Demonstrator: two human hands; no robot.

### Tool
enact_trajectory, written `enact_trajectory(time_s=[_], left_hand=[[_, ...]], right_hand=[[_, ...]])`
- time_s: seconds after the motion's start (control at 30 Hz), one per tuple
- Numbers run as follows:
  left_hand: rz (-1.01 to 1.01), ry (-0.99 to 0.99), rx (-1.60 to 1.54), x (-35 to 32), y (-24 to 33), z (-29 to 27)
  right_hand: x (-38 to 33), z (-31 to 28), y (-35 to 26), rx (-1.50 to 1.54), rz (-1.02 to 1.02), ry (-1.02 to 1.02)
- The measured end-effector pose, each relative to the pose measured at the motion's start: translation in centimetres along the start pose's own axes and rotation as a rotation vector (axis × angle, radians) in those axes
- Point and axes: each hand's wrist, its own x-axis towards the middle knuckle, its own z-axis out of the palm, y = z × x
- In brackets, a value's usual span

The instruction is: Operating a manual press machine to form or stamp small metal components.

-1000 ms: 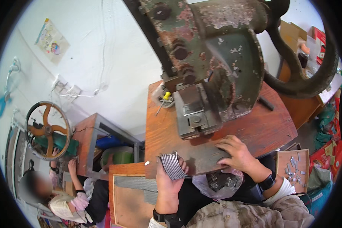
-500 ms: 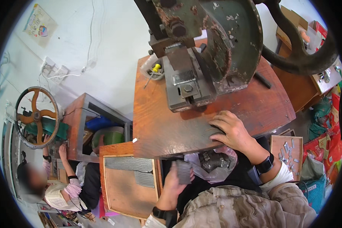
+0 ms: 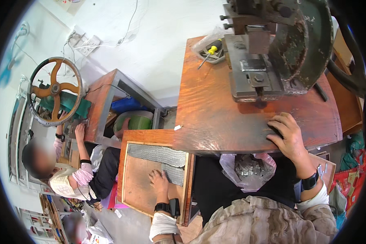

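Note:
My left hand (image 3: 159, 184) reaches into a shallow wooden tray (image 3: 136, 190). Its fingers are spread at the edge of a short block of grey metal strips (image 3: 174, 174), beside a longer row of the same strips (image 3: 154, 154). No separate bundle shows in that hand. On the wooden bench (image 3: 227, 126), near its front edge, my right hand (image 3: 288, 134) rests with fingers apart and nothing visible in it. Beyond it stands a green hand press (image 3: 301, 57) with a steel die block (image 3: 254, 75). A plastic bag of small metal pieces (image 3: 248, 166) sits at my lap.
A small container (image 3: 210, 52) with a yellow-handled screwdriver (image 3: 212, 50) stands left of the press. Another person (image 3: 75, 168) works at the left by a spoked handwheel (image 3: 55, 91). At right, a second tray (image 3: 321, 164) holds small metal pieces, near red bags (image 3: 354, 179).
My left hand has moved left from my lap into the tray, and the bundle of metal strips no longer shows in it. The view has shifted left; my right hand remains on the bench.

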Motion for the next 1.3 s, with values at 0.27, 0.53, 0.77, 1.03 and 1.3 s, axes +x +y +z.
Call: enact_trajectory(time_s=[0.27, 0.53, 0.77, 1.03, 1.3], left_hand=[[-0.013, -0.339, -0.372, 1.5, 0.7, -2.1], [-0.026, -0.652, -0.686, 4.3, -1.7, -1.3], [0.266, -0.497, -0.298, 3.4, -0.5, -2.0], [0.213, -0.43, -0.217, 3.9, -1.0, -1.2], [-0.042, -0.414, -0.713, 5.3, 3.7, -10.3]], right_hand=[[0.1, 0.2, -0.1, -0.023, 0.017, -0.016], [0.5, 0.3, -0.4, -0.032, 0.041, -0.034], [0.3, 0.3, -0.3, -0.048, 0.048, -0.027], [0.5, 0.7, -0.2, -0.042, 0.033, -0.006], [0.2, -0.3, 0.0, -0.079, -0.035, 0.003]])
